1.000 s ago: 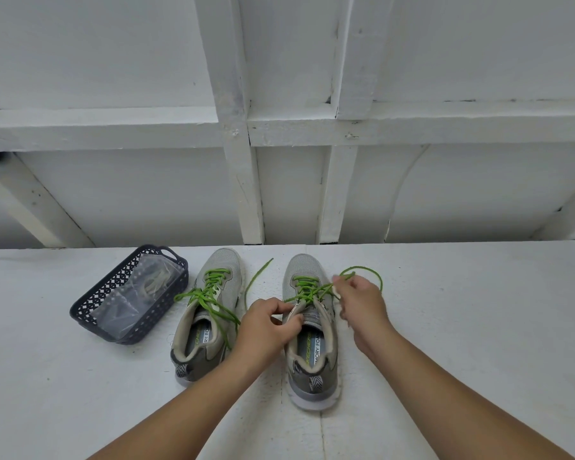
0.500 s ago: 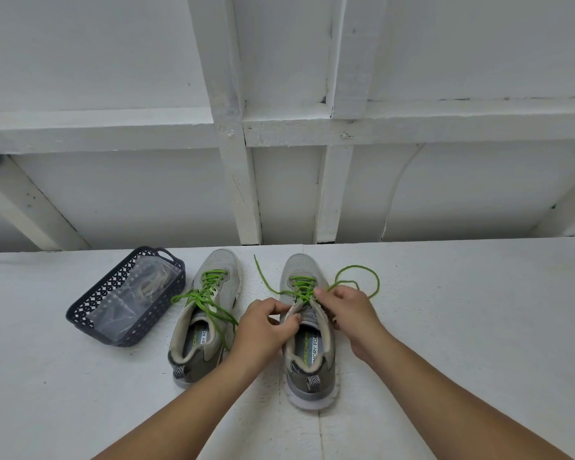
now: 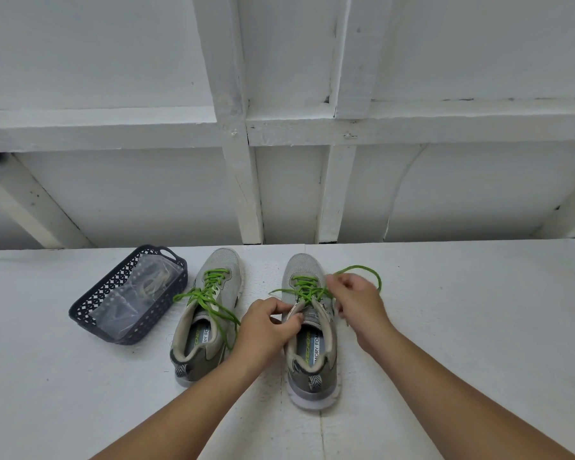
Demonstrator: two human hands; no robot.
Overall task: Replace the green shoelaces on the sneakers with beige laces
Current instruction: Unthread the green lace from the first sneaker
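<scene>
Two grey sneakers stand side by side on the white table, toes away from me. The left sneaker (image 3: 210, 313) has its green lace (image 3: 210, 295) threaded, with the loose ends trailing over its side. My left hand (image 3: 266, 327) grips the collar and tongue of the right sneaker (image 3: 309, 356). My right hand (image 3: 356, 302) pinches that shoe's green lace (image 3: 362, 270) near the upper eyelets; a loop of it arcs out to the right of the hand. Beige laces (image 3: 153, 283) lie in a clear bag inside the dark basket.
A dark perforated plastic basket (image 3: 87, 313) stands at the left of the sneakers, holding the clear bag. A white wall with wooden framing (image 3: 243, 180) rises right behind the table's far edge. Bare white tabletop (image 3: 478, 327) stretches to the right.
My right hand has pulled the green lace out to the right, then gone back to the eyelets and shifted right again. The lace end on the shoe's left has dropped lower. My left hand keeps its hold.
</scene>
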